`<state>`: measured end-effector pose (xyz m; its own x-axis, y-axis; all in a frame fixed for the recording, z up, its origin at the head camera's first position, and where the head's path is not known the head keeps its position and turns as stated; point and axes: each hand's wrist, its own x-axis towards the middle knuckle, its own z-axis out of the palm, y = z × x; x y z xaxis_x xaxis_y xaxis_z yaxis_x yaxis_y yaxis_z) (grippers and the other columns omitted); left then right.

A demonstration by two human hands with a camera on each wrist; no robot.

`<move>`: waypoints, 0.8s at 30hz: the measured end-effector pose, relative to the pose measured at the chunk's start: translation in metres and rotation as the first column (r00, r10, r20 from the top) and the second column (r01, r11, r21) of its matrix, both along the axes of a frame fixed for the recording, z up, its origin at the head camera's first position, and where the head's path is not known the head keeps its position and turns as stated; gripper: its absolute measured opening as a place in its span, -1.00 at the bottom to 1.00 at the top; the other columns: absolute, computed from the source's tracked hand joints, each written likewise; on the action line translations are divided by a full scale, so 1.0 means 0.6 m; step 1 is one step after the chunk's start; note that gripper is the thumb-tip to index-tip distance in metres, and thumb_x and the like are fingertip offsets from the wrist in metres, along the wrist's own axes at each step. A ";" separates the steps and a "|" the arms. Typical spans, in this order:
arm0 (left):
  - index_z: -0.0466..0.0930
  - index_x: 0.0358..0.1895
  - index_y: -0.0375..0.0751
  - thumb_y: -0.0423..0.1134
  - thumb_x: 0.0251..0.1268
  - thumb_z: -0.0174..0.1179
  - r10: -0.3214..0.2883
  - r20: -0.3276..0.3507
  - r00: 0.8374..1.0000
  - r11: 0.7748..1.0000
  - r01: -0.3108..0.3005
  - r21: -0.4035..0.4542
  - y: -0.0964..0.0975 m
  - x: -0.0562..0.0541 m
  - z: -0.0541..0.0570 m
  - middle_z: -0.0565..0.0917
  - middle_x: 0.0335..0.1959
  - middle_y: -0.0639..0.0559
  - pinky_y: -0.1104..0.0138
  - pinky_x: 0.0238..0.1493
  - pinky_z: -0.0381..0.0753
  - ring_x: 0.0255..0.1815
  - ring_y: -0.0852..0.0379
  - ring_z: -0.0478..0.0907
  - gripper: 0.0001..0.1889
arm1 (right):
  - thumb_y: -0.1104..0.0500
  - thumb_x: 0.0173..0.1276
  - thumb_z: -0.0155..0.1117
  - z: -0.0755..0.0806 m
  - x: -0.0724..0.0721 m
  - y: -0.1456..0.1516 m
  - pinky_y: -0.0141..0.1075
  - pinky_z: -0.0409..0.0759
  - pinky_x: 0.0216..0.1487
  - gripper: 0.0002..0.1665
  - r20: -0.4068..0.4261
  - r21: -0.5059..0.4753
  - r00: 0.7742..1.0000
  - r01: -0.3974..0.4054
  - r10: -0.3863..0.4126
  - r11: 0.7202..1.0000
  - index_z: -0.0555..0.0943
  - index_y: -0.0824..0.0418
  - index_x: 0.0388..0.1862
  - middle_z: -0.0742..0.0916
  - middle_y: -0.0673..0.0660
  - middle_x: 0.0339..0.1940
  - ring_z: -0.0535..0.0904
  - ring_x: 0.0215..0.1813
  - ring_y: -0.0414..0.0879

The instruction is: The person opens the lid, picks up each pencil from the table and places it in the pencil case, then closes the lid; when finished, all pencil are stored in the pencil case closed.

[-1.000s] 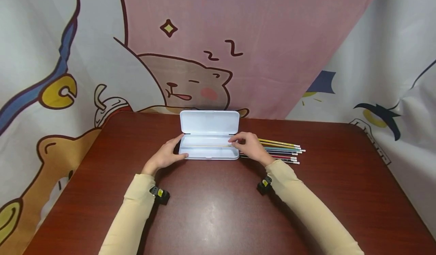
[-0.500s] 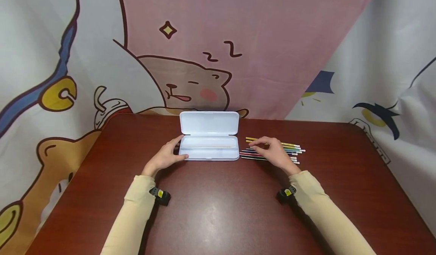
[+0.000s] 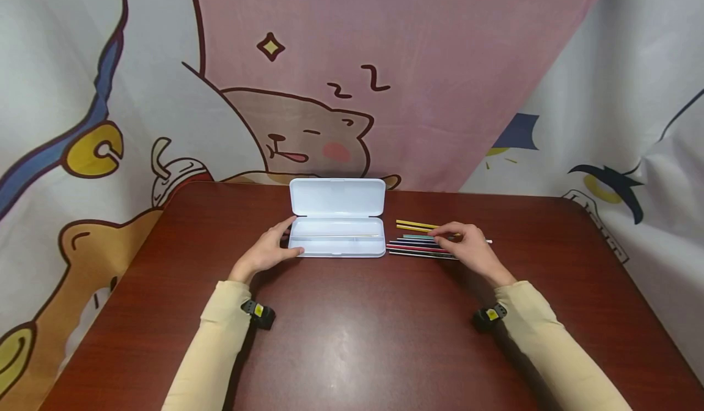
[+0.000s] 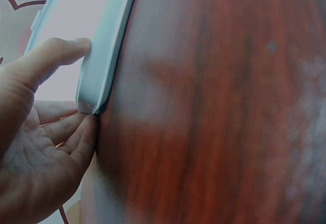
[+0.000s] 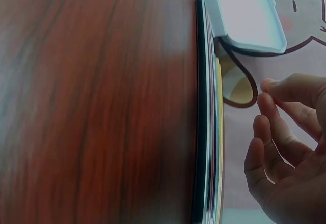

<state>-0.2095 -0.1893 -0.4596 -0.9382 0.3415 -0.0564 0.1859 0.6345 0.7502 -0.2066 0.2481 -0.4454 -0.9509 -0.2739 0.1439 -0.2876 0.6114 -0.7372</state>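
A white pencil case point(image 3: 337, 197) lies with its lid raised toward the back of the table. My left hand point(image 3: 266, 252) grips its left end, with the thumb point(image 4: 71, 51) on the front rim and the fingers curled against the end wall. To the right of the case several pencils point(image 3: 420, 252) lie side by side, dark ones in front and yellow pencils point(image 3: 415, 224) behind. Over their eraser ends hovers my right hand point(image 3: 470, 246), fingers loosely bent and thumb close to the index fingertip. Nothing shows between those fingertips in the right wrist view, and the hand hides part of the pencils.
The dark red-brown table point(image 3: 341, 338) carries the case and pencils near its back edge. Right behind it hangs a cartoon-printed cloth point(image 3: 440, 93). A thin light line point(image 3: 338, 236) runs lengthwise inside the case. Each wrist wears a small black camera point(image 3: 263, 316).
My right hand has moved from over the case's right end to the right, over the pencils' eraser ends. My left hand has stayed at the case's left end.
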 end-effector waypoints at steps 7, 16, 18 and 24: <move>0.03 0.47 -0.44 -0.20 0.19 0.31 -0.002 -0.001 1.000 1.000 0.002 0.005 0.002 -0.001 0.000 0.28 0.35 -0.41 -0.13 0.39 -0.13 0.29 -0.26 0.30 -0.13 | 0.29 0.31 0.31 -0.002 0.012 0.036 -0.37 0.49 -0.30 -0.82 -0.032 0.064 0.999 0.009 -0.007 0.998 0.72 0.25 -0.11 0.72 0.17 -0.12 0.54 -0.15 -0.02; 0.02 0.46 -0.45 -0.20 0.19 0.30 -0.008 -0.013 1.000 1.000 0.008 -0.006 0.002 -0.002 0.001 0.26 0.35 -0.43 -0.13 0.39 -0.17 0.30 -0.28 0.29 -0.13 | 0.30 0.28 0.34 -0.005 0.034 0.076 -0.41 0.46 -0.33 -0.81 -0.040 0.086 0.998 0.044 -0.040 0.995 0.73 0.23 -0.12 0.71 0.18 -0.12 0.54 -0.23 -0.08; 0.02 0.47 -0.45 -0.20 0.19 0.30 -0.009 -0.012 1.000 1.000 0.009 -0.006 0.003 -0.002 0.001 0.26 0.35 -0.43 -0.12 0.40 -0.19 0.30 -0.28 0.28 -0.13 | 0.28 0.29 0.34 -0.005 0.038 0.085 -0.42 0.47 -0.29 -0.80 -0.031 0.092 0.998 0.053 -0.050 0.994 0.73 0.22 -0.11 0.71 0.18 -0.11 0.55 -0.19 -0.07; 0.01 0.47 -0.45 -0.20 0.20 0.30 -0.006 -0.006 1.000 1.000 0.006 -0.006 0.004 0.000 0.002 0.25 0.36 -0.44 -0.12 0.40 -0.20 0.31 -0.28 0.28 -0.13 | 0.26 0.29 0.35 -0.008 0.050 0.106 -0.46 0.46 -0.17 -0.80 -0.029 0.121 0.998 0.064 -0.061 0.991 0.72 0.22 -0.11 0.72 0.16 -0.13 0.56 -0.12 -0.10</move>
<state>-0.2096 -0.1870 -0.4582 -0.9364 0.3470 -0.0530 0.1941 0.6377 0.7454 -0.1768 0.3115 -0.4503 -0.9633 -0.2306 0.1370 -0.2632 0.7137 -0.6492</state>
